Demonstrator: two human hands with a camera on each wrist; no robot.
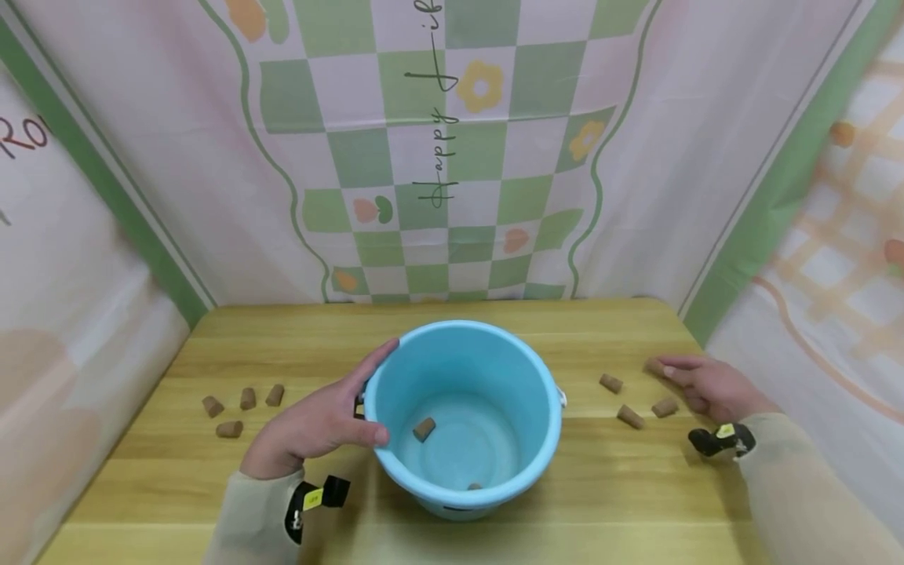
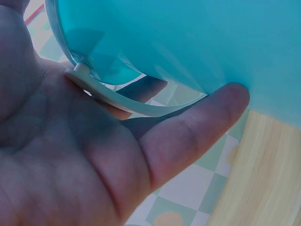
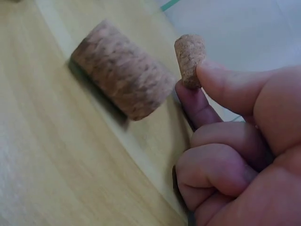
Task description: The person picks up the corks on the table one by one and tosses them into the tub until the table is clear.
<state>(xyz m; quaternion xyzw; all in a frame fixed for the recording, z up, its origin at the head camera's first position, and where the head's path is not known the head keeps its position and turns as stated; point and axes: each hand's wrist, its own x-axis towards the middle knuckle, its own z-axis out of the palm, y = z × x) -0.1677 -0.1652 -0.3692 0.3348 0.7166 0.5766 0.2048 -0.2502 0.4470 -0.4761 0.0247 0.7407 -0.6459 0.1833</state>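
Observation:
A light-blue bucket [image 1: 459, 496] stands on the wooden table, with one cork [image 1: 424, 429] lying on its bottom and another cork [image 1: 475, 486] partly hidden by the near wall. My left hand [image 1: 321, 420] grips the bucket's left side, thumb over the rim and fingers along the outer wall; in the left wrist view the white handle [image 2: 155, 110] hangs by the palm. At the table's right edge, my right hand [image 1: 720, 388] pinches a cork [image 3: 190, 61] between thumb and index finger. Close to that hand lie a cork [image 1: 665, 406], a cork [image 1: 631, 417] and a cork [image 1: 610, 383].
Left of the bucket, several corks [image 1: 229, 429] lie loose on the table [image 1: 318, 329]. A curtain [image 1: 452, 157] with green checks and flowers hangs behind the table, and printed cloth [image 1: 833, 314] also closes in both sides.

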